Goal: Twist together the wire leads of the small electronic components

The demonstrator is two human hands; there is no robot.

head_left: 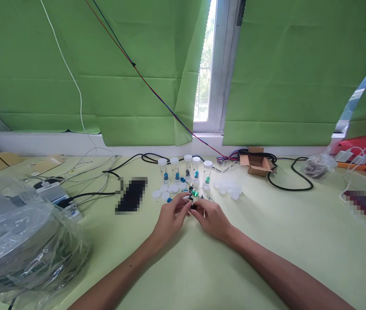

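Observation:
Just in front of a scatter of small parts, my left hand point(170, 215) and my right hand point(213, 216) meet with their fingertips together. Between them is a small black part point(193, 207), pinched from both sides; its exact kind is too small to make out. Right behind the fingers lie small blue, green and black pieces, among them a green one point(195, 193) and a blue one point(169, 200). Several clear vials with white caps stand upright in a row behind these, such as one vial point(207, 174) holding a green piece.
Loose white caps point(157, 195) lie left of the parts, and translucent cups point(234, 192) to the right. A plastic-wrapped spool point(24, 241) fills the left front. Farther back are an open cardboard box point(256, 163), black cables point(290, 188) and a power strip point(52, 191).

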